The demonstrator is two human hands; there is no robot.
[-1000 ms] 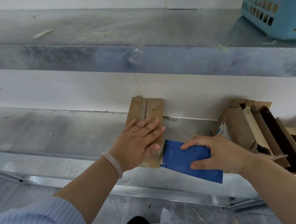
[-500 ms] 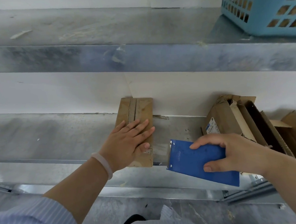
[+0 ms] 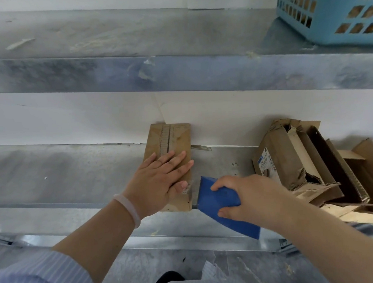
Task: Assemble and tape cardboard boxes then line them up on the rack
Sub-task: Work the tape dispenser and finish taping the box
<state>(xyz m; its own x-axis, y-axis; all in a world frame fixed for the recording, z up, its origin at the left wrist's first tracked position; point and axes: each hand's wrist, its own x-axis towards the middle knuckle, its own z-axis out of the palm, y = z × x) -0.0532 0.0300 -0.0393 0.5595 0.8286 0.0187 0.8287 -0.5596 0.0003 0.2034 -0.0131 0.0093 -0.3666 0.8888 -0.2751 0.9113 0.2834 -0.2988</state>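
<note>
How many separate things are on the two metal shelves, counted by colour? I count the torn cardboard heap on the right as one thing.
Brown: 2, the flat taped cardboard box and the torn cardboard heap.
Dark blue: 1, the flat plastic scraper.
Light blue: 1, the plastic lattice basket.
Total: 4

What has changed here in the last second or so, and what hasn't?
The right hand drew the blue card a little away from the cardboard box, and now grips it nearer its top edge. The left hand still lies flat on the box, which has not moved on the shelf.
</note>
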